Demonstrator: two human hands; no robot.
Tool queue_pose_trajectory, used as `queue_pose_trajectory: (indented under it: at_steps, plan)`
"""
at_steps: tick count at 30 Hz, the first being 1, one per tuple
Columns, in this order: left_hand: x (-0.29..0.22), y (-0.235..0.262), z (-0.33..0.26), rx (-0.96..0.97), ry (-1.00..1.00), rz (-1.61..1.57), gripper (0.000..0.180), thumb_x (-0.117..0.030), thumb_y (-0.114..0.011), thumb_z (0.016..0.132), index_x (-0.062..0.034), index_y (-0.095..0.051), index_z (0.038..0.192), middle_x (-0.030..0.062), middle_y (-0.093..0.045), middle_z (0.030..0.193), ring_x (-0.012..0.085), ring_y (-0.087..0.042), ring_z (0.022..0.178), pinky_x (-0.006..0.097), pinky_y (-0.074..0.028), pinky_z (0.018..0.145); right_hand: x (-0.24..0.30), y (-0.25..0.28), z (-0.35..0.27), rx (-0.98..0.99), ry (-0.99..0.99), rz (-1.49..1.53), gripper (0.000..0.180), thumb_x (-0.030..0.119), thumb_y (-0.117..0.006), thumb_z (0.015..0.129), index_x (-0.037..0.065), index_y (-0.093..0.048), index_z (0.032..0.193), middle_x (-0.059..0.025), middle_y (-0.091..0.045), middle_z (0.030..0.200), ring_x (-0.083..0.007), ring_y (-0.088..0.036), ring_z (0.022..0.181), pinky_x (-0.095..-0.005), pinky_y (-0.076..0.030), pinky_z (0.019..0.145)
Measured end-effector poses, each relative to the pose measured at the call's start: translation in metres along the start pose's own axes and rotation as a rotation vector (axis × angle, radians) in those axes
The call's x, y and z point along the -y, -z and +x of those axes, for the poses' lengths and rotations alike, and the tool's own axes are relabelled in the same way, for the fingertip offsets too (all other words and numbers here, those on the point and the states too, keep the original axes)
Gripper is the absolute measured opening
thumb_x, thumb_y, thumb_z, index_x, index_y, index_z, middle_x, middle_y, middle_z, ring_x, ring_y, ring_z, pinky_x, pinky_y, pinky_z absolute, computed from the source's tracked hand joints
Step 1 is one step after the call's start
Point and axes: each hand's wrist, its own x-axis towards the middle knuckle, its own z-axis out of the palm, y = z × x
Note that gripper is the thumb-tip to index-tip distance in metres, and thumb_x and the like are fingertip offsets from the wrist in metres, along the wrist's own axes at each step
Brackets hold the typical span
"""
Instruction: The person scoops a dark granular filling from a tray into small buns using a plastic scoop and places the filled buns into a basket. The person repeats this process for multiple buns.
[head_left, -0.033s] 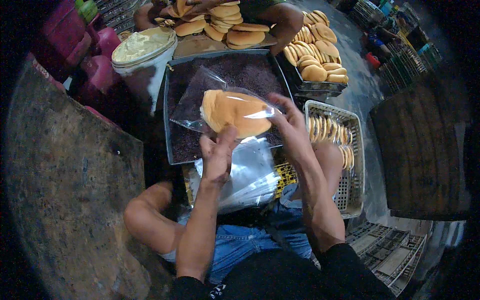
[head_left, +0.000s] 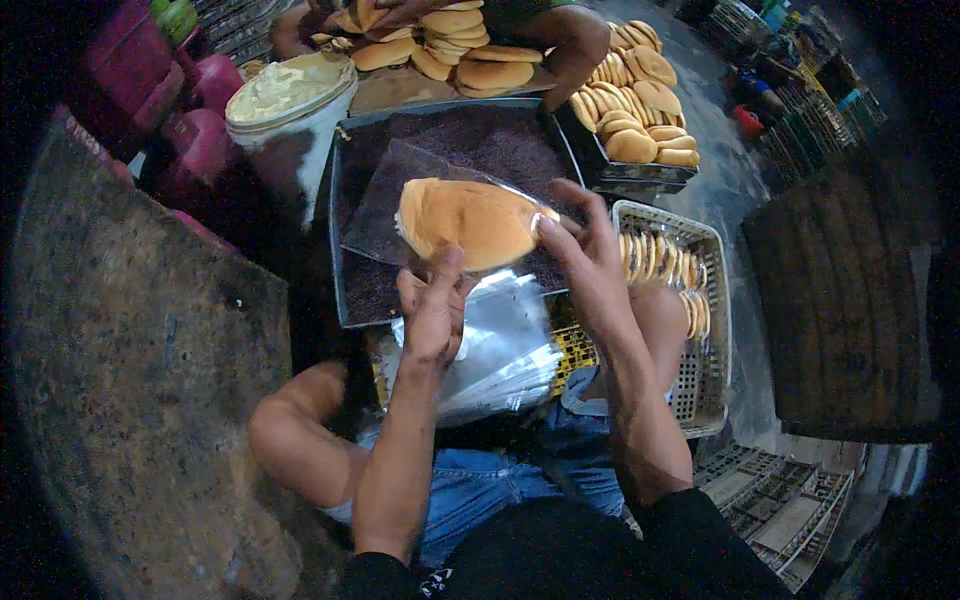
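Note:
Over a wide tray of dark crumbs point(head_left: 400, 140), I hold up an oval golden bun point(head_left: 470, 225) inside a clear plastic bag point(head_left: 375, 215). Cream-coloured filling shows at the bun's left edge. My left hand point(head_left: 432, 305) grips the bun's lower side, thumb on top. At its right end, the thumb of my right hand point(head_left: 585, 245) presses on the bag; the forefinger stands apart, and part of the grip is hidden. Below lies a stack of clear plastic bags point(head_left: 495, 345), on a yellow crate point(head_left: 572, 352) between my legs.
A white bucket of pale cream point(head_left: 290, 95) stands left of the tray. Beyond it, buns point(head_left: 495, 72) are piled on a board near another person's hands. On the right are a box of buns point(head_left: 630, 145) and a white basket point(head_left: 718, 370) holding bagged buns.
The bun has tilted slightly and shifted a little left, and the glare on its plastic has faded. My right forefinger has lifted away from the bag.

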Motion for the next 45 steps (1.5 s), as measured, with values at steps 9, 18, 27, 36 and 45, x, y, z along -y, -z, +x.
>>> queue_pose_trajectory:
  at_steps: [9, 18, 27, 36, 45]
  plan:
    - [0.028, -0.001, 0.022, -0.100, 0.231, -0.325, 0.060, -0.045, -0.066, 0.092, -0.0031, -0.049, 0.133, 0.0093, -0.065, 0.114, 0.0239, -0.065, 0.103, 0.039, -0.052, 0.096, 0.045, 0.026, -0.006, -0.057, 0.860, -1.007, 0.039, 0.016, -0.079, 0.077, 0.013, -0.064, 0.112, -0.0214, -0.040, 0.147, -0.0448, -0.032, 0.140, -0.0560, -0.030, 0.113]
    - [0.068, -0.115, 0.027, 0.288, 0.309, 0.838, 0.089, -0.056, -0.071, 0.084, -0.0006, -0.036, 0.143, 0.0214, -0.056, 0.128, 0.0257, -0.060, 0.108, 0.037, -0.050, 0.085, -0.021, 0.218, 0.080, 0.075, 0.148, -1.292, 0.041, 0.032, -0.069, 0.084, 0.008, -0.054, 0.114, -0.0165, -0.069, 0.104, -0.0384, -0.065, 0.102, -0.0488, -0.049, 0.093]
    - [0.053, -0.035, 0.000, 0.810, 0.579, 2.098, 0.065, -0.059, -0.064, 0.087, -0.0013, -0.067, 0.058, 0.0116, -0.065, 0.056, 0.0227, -0.067, 0.054, 0.040, -0.053, 0.061, -0.155, 0.427, -0.112, -0.534, -0.544, -1.234, 0.045, 0.031, -0.070, 0.082, 0.005, -0.059, 0.118, -0.0199, -0.070, 0.106, -0.0362, -0.067, 0.100, -0.0472, -0.050, 0.085]
    - [0.036, -0.034, -0.016, 0.535, 0.634, 1.501, 0.043, -0.033, -0.066, 0.094, 0.0014, -0.061, 0.069, 0.0072, -0.058, 0.053, 0.0139, -0.057, 0.044, 0.032, -0.043, 0.042, -0.202, 0.435, -0.088, -0.228, -0.621, -1.166, 0.059, 0.053, -0.050, 0.095, 0.000, -0.064, 0.117, -0.0240, -0.064, 0.120, -0.0384, -0.061, 0.112, -0.0461, -0.046, 0.094]
    - [0.012, -0.055, -0.013, 0.386, -0.059, 1.287, 0.048, -0.043, -0.063, 0.094, 0.0035, -0.066, 0.081, 0.0121, -0.069, 0.068, 0.0221, -0.067, 0.057, 0.031, -0.051, 0.054, 0.005, 0.079, 0.000, 0.305, 0.315, -0.619, 0.028, 0.024, -0.069, 0.086, 0.001, -0.066, 0.101, -0.0162, -0.071, 0.088, -0.0276, -0.070, 0.078, -0.0375, -0.055, 0.071]
